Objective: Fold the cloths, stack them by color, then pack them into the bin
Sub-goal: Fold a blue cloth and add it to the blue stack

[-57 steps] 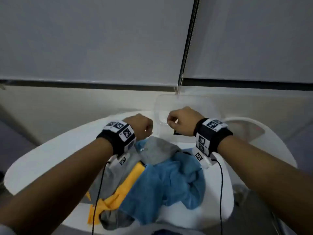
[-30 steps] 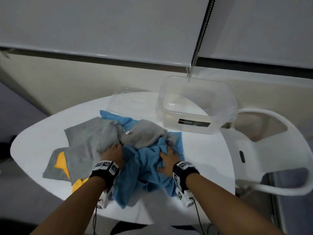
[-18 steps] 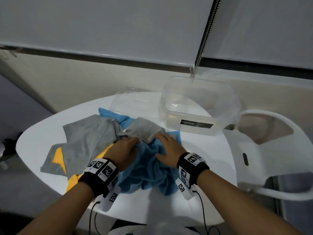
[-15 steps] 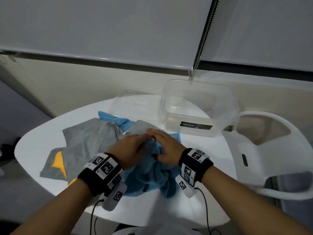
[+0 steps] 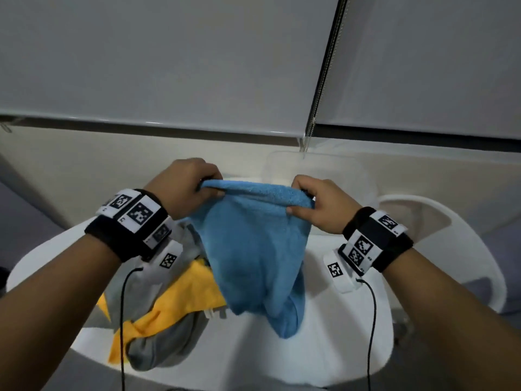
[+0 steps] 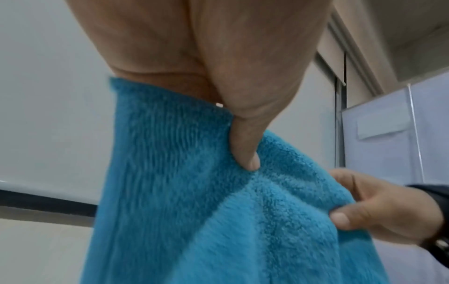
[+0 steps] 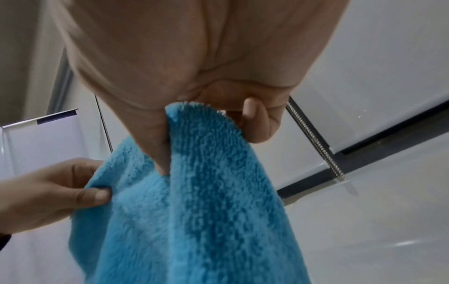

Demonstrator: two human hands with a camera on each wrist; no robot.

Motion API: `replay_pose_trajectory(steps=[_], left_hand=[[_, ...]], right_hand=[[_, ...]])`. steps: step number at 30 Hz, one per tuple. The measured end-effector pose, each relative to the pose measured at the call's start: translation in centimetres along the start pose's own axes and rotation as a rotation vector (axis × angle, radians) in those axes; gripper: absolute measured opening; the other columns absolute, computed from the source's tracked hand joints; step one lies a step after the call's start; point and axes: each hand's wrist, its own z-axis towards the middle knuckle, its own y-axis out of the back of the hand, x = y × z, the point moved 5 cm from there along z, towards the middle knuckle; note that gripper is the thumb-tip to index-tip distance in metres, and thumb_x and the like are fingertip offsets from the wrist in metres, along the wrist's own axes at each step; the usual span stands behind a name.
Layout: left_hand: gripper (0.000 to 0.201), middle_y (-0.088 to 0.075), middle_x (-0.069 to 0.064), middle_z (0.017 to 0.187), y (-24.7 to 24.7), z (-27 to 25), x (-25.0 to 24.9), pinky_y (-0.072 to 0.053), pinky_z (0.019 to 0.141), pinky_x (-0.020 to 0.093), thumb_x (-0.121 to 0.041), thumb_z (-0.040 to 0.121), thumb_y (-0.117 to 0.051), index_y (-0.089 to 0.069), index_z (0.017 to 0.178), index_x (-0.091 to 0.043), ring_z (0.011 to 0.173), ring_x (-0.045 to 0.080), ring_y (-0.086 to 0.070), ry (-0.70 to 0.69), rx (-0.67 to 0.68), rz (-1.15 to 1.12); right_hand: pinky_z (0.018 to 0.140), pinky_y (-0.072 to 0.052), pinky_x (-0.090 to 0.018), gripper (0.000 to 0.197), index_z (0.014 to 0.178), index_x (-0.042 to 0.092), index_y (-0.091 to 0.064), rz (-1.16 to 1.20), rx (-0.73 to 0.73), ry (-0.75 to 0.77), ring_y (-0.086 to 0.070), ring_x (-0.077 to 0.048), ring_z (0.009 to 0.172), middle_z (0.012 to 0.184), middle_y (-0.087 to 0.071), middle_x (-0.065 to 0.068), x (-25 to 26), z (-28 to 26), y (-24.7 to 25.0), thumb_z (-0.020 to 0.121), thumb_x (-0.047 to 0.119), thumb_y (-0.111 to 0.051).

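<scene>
Both hands up at frame centre: left hand (image 5: 187, 187) and right hand (image 5: 320, 206) each pinch the top edge of the blue cloth (image 5: 253, 255), which hangs over the white table (image 5: 332, 348). Grey cloth (image 5: 160, 354) and yellow cloth (image 5: 180, 303) heaped lower left. Clear bin (image 5: 352, 176) behind right hand, label hidden. Wristbands (image 5: 135, 218) carry square black-white codes, no readable text. Bare tabletop lower right.

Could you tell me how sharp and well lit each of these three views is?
Head view: dim, even light, straight edges bowed, blue cloth sharp. Left wrist view: left hand looms large, cloth pile slightly smeared. Right wrist view: cloth pile crisp near the right hand.
</scene>
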Motion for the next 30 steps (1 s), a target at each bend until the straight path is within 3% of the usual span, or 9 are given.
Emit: replay_pose_trajectory(steps=[6, 9, 12, 16, 18, 22, 24, 26, 30], left_hand=[[0.012, -0.062, -0.005, 0.083, 4.5, 0.1, 0.0, -0.037, 0.072, 0.028, -0.026, 0.089, -0.060, -0.068, 0.093, -0.018, 0.079, 0.017, -0.055, -0.016, -0.245, -0.065], [0.009, -0.067, 0.001, 0.087, 7.7, 0.0, -0.1, -0.037, 0.075, 0.027, -0.021, 0.090, -0.064, -0.070, 0.095, -0.015, 0.083, 0.021, -0.059, -0.042, -0.364, 0.001], [0.015, -0.068, 0.003, 0.087, 10.9, -0.1, 0.1, -0.037, 0.073, 0.026, -0.026, 0.088, -0.067, -0.071, 0.096, -0.014, 0.080, 0.022, -0.058, -0.024, -0.484, 0.024], [0.020, -0.064, 0.006, 0.085, 12.7, -0.5, 1.0, -0.034, 0.070, 0.024, -0.030, 0.085, -0.070, -0.071, 0.094, -0.012, 0.078, 0.018, -0.052, 0.005, -0.610, 0.049], [0.020, -0.065, 0.011, 0.089, 12.1, -0.8, 1.9, -0.034, 0.073, 0.025, -0.029, 0.086, -0.069, -0.071, 0.096, -0.012, 0.082, 0.025, -0.056, 0.024, -0.606, 0.068], [0.019, -0.064, 0.014, 0.090, 8.4, -2.3, 4.3, -0.038, 0.076, 0.031, -0.023, 0.086, -0.063, -0.072, 0.099, -0.012, 0.085, 0.034, -0.059, 0.053, -0.461, 0.089], [0.012, -0.065, 0.010, 0.089, 6.9, -3.2, 5.4, -0.039, 0.074, 0.026, -0.015, 0.084, -0.068, -0.073, 0.096, -0.014, 0.083, 0.028, -0.060, 0.091, -0.425, 0.038], [0.010, -0.066, 0.004, 0.082, 5.9, -3.7, 6.6, -0.037, 0.066, 0.010, -0.015, 0.081, -0.073, -0.073, 0.090, -0.021, 0.072, 0.010, -0.056, 0.176, -0.407, -0.036], [0.007, -0.066, 0.001, 0.078, 5.1, -3.2, 8.5, -0.036, 0.061, 0.005, -0.028, 0.082, -0.074, -0.070, 0.086, -0.024, 0.068, 0.009, -0.056, 0.275, -0.434, -0.134]], right_hand=[[0.063, -0.055, -0.033, 0.033, 0.103, 0.030, -0.053, -0.058, -0.015, -0.091, -0.065, -0.014, 0.073, 0.083, -0.070, 0.007, 1.1, -0.6, 2.5, 0.079, 0.032, -0.077], [0.067, -0.044, -0.029, 0.027, 0.093, 0.034, -0.059, -0.170, -0.104, -0.055, -0.057, -0.008, 0.071, 0.082, -0.063, 0.012, 2.1, -0.7, 5.2, 0.075, 0.035, -0.080], [0.069, -0.042, -0.025, 0.015, 0.083, 0.026, -0.065, -0.206, -0.129, -0.041, -0.056, -0.004, 0.071, 0.077, -0.063, 0.010, 3.3, -0.8, 7.7, 0.077, 0.028, -0.079], [0.057, -0.036, -0.015, 0.028, 0.067, 0.027, -0.053, -0.248, -0.175, -0.047, -0.050, -0.001, 0.059, 0.064, -0.054, 0.009, 3.5, -1.1, 9.8, 0.075, 0.026, -0.080], [0.055, -0.034, -0.014, 0.035, 0.065, 0.030, -0.048, -0.223, -0.182, -0.050, -0.049, 0.001, 0.057, 0.062, -0.052, 0.010, 2.6, -1.5, 9.9, 0.075, 0.023, -0.081], [0.061, -0.039, -0.029, 0.030, 0.073, 0.021, -0.054, -0.097, -0.140, -0.121, -0.050, -0.009, 0.063, 0.070, -0.057, 0.001, -0.8, -3.1, 8.2, 0.075, 0.029, -0.083], [0.064, -0.043, -0.029, 0.025, 0.079, 0.017, -0.059, 0.039, -0.122, -0.146, -0.054, -0.009, 0.066, 0.073, -0.061, 0.004, -2.7, -4.0, 7.2, 0.075, 0.027, -0.082], [0.067, -0.047, -0.028, 0.022, 0.082, 0.015, -0.062, 0.151, -0.150, -0.144, -0.058, -0.010, 0.070, 0.075, -0.064, 0.006, -3.7, -4.6, 7.0, 0.076, 0.027, -0.079], [0.065, -0.049, -0.017, 0.016, 0.083, 0.011, -0.064, 0.299, -0.255, -0.146, -0.061, -0.005, 0.071, 0.074, -0.067, 0.009, -3.9, -4.5, 7.8, 0.079, 0.024, -0.072]])
